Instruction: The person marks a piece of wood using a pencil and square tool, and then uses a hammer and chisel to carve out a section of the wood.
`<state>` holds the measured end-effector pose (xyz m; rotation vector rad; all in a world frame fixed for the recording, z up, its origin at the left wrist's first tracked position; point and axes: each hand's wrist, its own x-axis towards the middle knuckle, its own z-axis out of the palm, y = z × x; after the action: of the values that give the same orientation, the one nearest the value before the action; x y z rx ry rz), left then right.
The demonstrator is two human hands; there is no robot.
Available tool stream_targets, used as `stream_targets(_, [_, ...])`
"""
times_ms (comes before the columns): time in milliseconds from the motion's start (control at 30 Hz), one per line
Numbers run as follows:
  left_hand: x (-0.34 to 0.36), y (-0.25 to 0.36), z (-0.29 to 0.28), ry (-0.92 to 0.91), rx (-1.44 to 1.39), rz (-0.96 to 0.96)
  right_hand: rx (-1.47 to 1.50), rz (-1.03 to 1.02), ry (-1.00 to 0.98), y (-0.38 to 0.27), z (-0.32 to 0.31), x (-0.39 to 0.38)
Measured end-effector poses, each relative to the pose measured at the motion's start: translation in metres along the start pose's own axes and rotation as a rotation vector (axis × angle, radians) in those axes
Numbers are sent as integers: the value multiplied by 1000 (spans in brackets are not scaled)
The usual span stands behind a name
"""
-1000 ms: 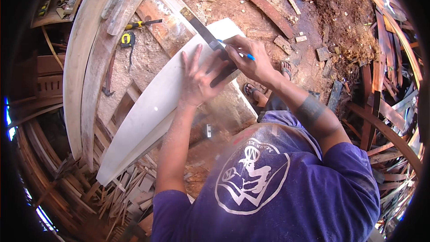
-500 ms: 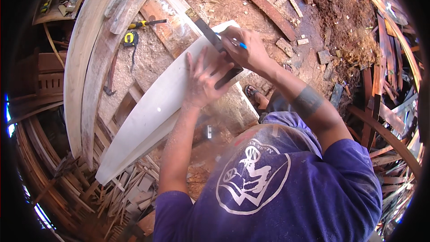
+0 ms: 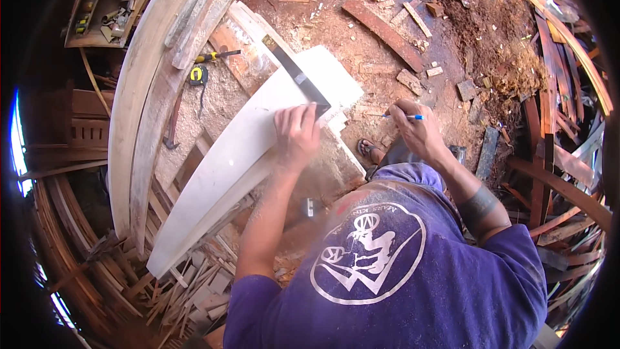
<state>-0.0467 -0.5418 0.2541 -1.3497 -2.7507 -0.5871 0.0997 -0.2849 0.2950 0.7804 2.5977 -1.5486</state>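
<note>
A long, curved, pale wooden board (image 3: 223, 145) lies diagonally before me, its narrow end toward the lower left. Across its wide end rests a dark-bladed carpenter's square (image 3: 292, 70). My left hand (image 3: 297, 132) is closed at the square's near corner, its fingers curled round the edge there and partly hiding it. Off to the right, clear of the board, my right hand (image 3: 420, 134) pinches a blue pen (image 3: 413, 117), its tip pointing left toward the board's end.
More curved planks (image 3: 145, 90) lie on the left. Beside them are a yellow tape measure (image 3: 198, 75), a yellow-handled tool (image 3: 208, 57) and a hammer (image 3: 172, 132) among sawdust. Scrap wood (image 3: 384, 32) litters the floor, with piled timber (image 3: 562, 174) at the right.
My right hand has drawn back from the square to the right with the pen. My left hand has gone from spread flat over the square to curled at its corner.
</note>
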Motion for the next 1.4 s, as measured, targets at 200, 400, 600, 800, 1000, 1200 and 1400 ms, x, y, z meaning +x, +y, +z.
stream_targets(200, [-28, 8, -47, 519, -538, -553, 10, -221, 95, 28, -2, -8])
stream_targets(400, [-59, 16, -95, 870, -1250, -923, 16, -122, 26, 3, -24, 9])
stream_targets(600, [-72, 70, -55, 527, -1211, -1077, -184, -179, -135, -29, -46, 60])
stream_targets(800, [-36, 96, -28, 458, -1267, -1046, 257, -618, -571, -16, -20, 154])
stream_targets(1000, [26, 106, -17, 611, -1127, -1088, -400, -530, -1520, -45, -33, 241])
stream_targets(1200, [87, 94, -11, 599, -570, -1335, -410, -479, -1329, -19, -12, 301])
stream_targets(1400, [110, 71, -11, 496, -417, -1276, -139, -385, -1544, -2, 9, 326])
